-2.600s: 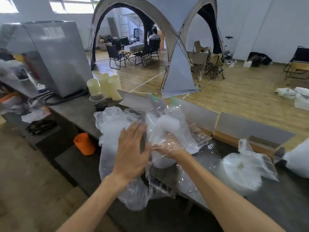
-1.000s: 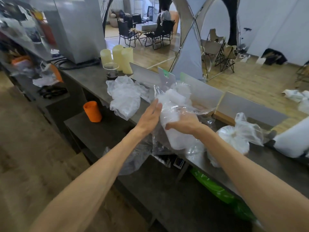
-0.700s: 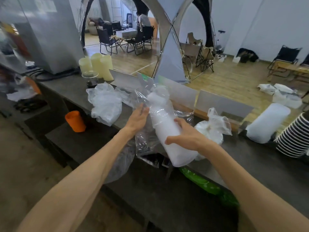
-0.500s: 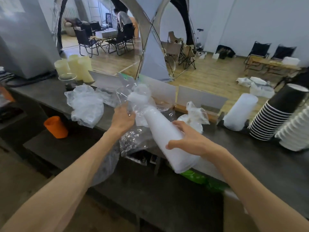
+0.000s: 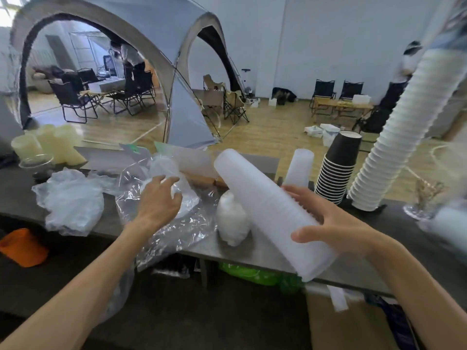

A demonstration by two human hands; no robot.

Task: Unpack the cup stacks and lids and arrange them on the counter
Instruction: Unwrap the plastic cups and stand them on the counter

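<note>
My right hand (image 5: 336, 224) grips a long stack of translucent plastic cups (image 5: 262, 203), tilted above the grey counter (image 5: 252, 251) and free of any wrapping. My left hand (image 5: 158, 204) hovers with fingers spread over a clear plastic bag (image 5: 177, 223) that lies on the counter with more white cups (image 5: 166, 168) inside; it holds nothing. A tied bag of lids (image 5: 231, 219) sits just left of the cup stack. Another translucent cup stack (image 5: 299, 168) stands upright behind.
A black paper cup stack (image 5: 338, 170) and a tall leaning white cup stack (image 5: 394, 137) stand at the right. A crumpled empty bag (image 5: 70, 200) lies left, near pale yellow cups (image 5: 48, 145). A cardboard box (image 5: 353, 322) sits below the counter; an orange cup (image 5: 22, 246) lower left.
My right hand has drawn the cup stack out of the plastic bag and swung it right. My left hand has let go of the bag, which now lies on the counter.
</note>
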